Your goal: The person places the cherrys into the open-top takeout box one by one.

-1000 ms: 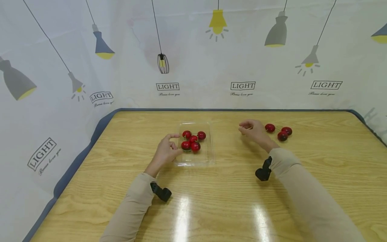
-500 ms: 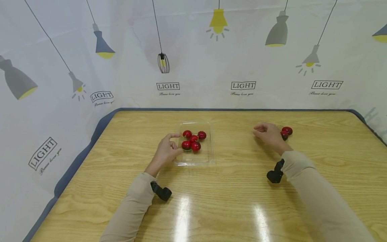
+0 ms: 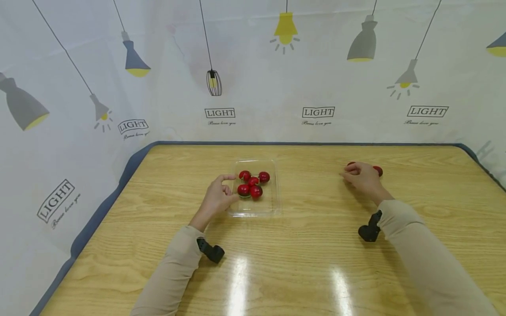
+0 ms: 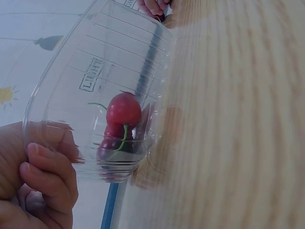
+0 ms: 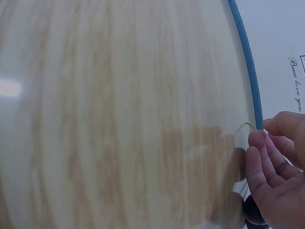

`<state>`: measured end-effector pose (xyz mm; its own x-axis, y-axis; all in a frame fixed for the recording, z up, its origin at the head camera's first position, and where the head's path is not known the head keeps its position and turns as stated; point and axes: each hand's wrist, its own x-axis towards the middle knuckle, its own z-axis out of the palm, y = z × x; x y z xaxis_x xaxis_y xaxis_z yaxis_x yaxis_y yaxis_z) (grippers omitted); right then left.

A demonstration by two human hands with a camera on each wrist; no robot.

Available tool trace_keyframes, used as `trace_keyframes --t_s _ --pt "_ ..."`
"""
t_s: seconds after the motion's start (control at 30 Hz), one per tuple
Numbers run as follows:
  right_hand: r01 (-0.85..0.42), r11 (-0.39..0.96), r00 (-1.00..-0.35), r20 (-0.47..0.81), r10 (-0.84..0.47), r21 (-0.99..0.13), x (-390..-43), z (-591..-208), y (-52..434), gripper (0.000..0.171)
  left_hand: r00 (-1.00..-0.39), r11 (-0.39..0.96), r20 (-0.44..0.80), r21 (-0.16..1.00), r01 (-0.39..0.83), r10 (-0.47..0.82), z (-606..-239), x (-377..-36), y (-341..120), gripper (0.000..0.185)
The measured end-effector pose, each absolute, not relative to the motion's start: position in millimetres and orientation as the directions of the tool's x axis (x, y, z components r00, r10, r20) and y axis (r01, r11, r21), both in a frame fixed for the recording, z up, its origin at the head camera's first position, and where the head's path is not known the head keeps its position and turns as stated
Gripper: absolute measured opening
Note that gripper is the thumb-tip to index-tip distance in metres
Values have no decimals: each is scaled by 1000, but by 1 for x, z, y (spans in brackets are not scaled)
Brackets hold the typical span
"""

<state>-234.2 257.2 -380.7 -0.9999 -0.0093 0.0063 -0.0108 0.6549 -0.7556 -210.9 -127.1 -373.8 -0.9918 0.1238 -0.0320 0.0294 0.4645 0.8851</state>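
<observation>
Can't tell if right hand (image 3: 364,177) pinches the thin pale stem (image 5: 246,123) by those round red cherries (image 3: 378,170) far right, or left hand (image 3: 218,193) grips the boxy clear plastic tray (image 3: 268,205), so both might slip.

Looks like a staged tabletop recording corner, wider room type can't be told. Wood-grain table (image 3: 300,245), glossy, with bright light reflections (image 3: 238,285) at the near side; dark blue border (image 3: 300,143) along its far edge and left. White backdrop (image 3: 253,57) close around far, left and right sides, creased like cloth, printed with hanging lamps (image 3: 285,25) and boxed "LIGHT" labels (image 3: 318,112), so lamps are pictures, not fixtures. Black wrist cameras (image 3: 215,253) on both beige sleeves (image 3: 168,267) fit a filming setup.
</observation>
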Motion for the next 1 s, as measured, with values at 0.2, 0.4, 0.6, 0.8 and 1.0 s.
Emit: trace_keyframes --t_s 0.2,0.4,0.6,0.8,1.0 --pt "-20 659 -1000 20 -7 -752 -235 -380 260 32 -992 464 -32 885 29 123 -374 -211 -127 55" --pt "-17 708 -1000 19 -4 -706 -235 -381 258 31 -991 459 -31 888 31 127 -374 -211 -128 55" --pt "-18 733 -1000 17 -9 -680 -236 -381 253 31 -991 458 -36 888 28 130 -374 -211 -128 56" --pt "-17 729 -1000 14 -10 -684 -237 -381 252 30 -991 455 -27 890 35 130 -374 -210 -128 56" --pt "-15 730 -1000 3 -18 -683 -239 -382 253 28 -991 452 -30 892 34 134 -373 -211 -128 56"
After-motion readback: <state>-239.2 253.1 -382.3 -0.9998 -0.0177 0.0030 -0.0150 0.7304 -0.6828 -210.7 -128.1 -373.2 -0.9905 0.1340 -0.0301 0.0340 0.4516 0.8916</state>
